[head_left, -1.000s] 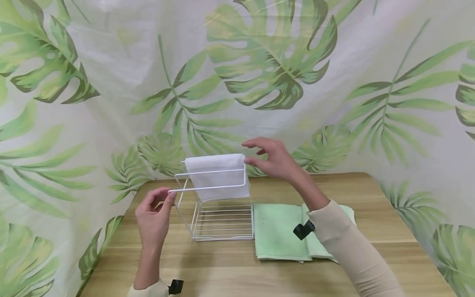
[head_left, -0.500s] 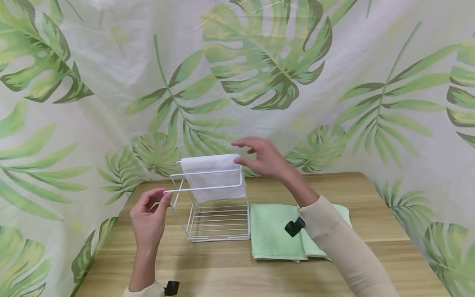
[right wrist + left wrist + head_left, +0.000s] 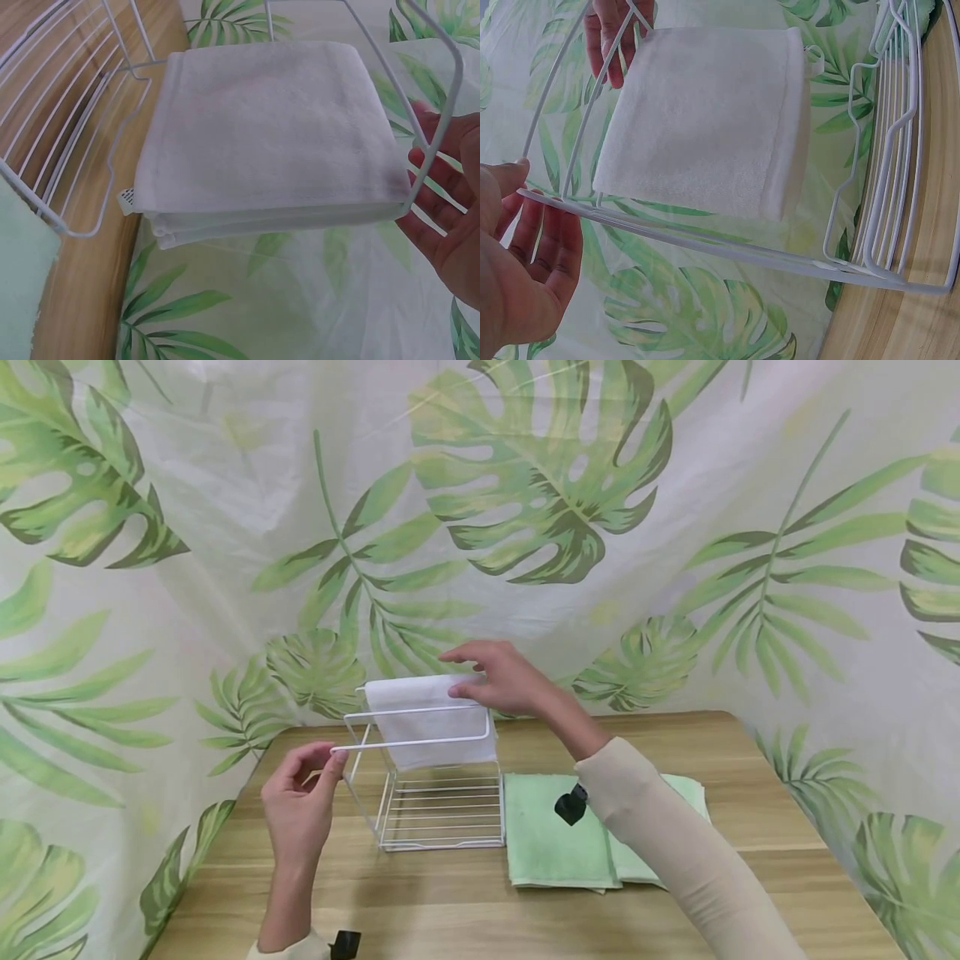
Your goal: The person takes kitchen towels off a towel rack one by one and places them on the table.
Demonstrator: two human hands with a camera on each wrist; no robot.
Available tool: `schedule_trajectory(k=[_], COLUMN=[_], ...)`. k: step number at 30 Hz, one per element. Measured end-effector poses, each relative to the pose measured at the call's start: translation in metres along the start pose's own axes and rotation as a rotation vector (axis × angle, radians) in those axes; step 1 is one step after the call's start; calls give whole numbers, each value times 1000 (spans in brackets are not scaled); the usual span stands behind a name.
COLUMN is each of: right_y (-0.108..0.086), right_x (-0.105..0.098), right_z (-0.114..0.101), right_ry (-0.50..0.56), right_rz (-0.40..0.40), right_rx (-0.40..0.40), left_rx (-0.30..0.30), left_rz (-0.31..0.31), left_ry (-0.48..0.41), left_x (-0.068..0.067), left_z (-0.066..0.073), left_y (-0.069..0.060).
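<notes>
A white wire rack (image 3: 442,843) stands on the table, with a folded white towel (image 3: 431,731) draped over its rear top bar. My left hand (image 3: 300,793) pinches the near left corner of the rack's top rail between thumb and fingers. At the towel's upper right part is my right hand (image 3: 506,681), fingers loosely bent, thumb against or just in front of the cloth. The right wrist view shows that hand (image 3: 454,195) beside the top bar; the towel (image 3: 262,135) hangs in layers with a small tag. The left wrist view shows the towel's (image 3: 705,112) other face.
Two folded light green towels (image 3: 555,852) lie overlapping on the wooden table (image 3: 450,910), right beside the rack. The right forearm passes above them. A leaf-patterned curtain (image 3: 225,527) hangs behind and around the table.
My right hand has moved left along the towel's top edge. The left hand keeps its grip on the rack corner, and the towel still hangs in place. The view has shifted slightly.
</notes>
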State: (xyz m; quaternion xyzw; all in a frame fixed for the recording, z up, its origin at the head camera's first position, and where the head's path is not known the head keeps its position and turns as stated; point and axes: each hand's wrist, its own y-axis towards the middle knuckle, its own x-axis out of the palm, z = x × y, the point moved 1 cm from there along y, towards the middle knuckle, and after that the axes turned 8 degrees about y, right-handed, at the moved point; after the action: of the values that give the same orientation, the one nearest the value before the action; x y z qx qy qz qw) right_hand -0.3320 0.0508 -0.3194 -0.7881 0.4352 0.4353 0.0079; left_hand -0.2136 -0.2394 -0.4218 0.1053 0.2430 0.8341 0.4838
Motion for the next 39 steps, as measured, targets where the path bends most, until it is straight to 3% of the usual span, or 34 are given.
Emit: schedule_trajectory(k=[10,25,30,39], right_y=[17,28,27,20], right_x=[6,17,18,21], right_z=[4,8,7,6], right_ry=[41,-50,-50,-109], right_rz=[-45,-179,-146,-5], right_rx=[58,159,186,164], left_rx=[1,9,10,11], left_rz=[-5,-5,-6,-8], left_ry=[-2,-23,0,5], left_x=[-1,-3,-3,-1], left_z=[0,0,1,0], left_y=[0,-1,0,0])
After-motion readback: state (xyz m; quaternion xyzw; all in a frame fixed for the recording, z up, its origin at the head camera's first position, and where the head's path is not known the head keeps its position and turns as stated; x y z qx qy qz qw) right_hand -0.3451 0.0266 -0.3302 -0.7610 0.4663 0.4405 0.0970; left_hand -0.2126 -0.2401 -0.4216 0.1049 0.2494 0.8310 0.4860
